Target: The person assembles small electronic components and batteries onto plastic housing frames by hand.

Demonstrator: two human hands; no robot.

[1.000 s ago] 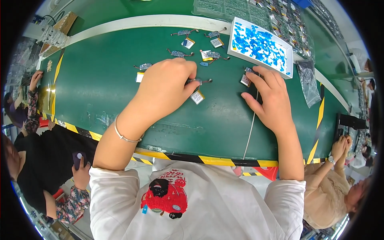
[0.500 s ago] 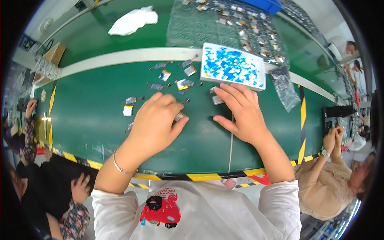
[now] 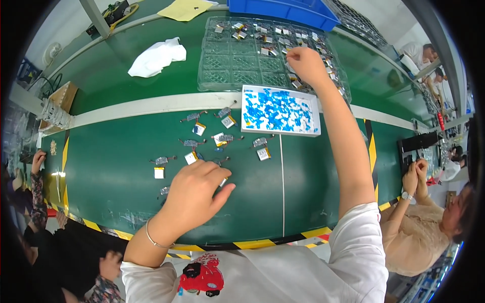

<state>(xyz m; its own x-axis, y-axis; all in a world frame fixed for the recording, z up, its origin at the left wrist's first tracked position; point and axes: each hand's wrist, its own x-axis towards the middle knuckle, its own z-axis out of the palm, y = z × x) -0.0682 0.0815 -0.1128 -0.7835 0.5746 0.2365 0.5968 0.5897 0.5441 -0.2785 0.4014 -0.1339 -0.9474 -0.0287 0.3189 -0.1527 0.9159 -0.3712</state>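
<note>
My left hand (image 3: 199, 189) rests low over the green bench, fingers bent downward and thumb held apart. A small silver-and-yellow battery cell (image 3: 224, 182) shows partly at its fingertips, under the hand. My right hand (image 3: 307, 64) is stretched far forward over the clear compartment tray (image 3: 232, 63), its fingers drawn together; what they hold, if anything, is hidden. Several battery cells with wired circuit boards lie in the tray. Others lie on the bench, among them a battery cell (image 3: 263, 153) with a circuit board (image 3: 259, 142) right of my left hand.
A white box (image 3: 282, 131) of small blue-and-white pieces stands below the tray. Behind are a blue bin (image 3: 283, 12), a white cloth (image 3: 157, 56) and a yellow sheet (image 3: 184, 8). A pale raised rail (image 3: 151, 111) crosses the bench. People sit at both sides.
My right hand has gone from the bench beside a battery cell forward to the tray. That cell and its board now lie uncovered. My left hand stays over its cell; the view has tilted forward.
</note>
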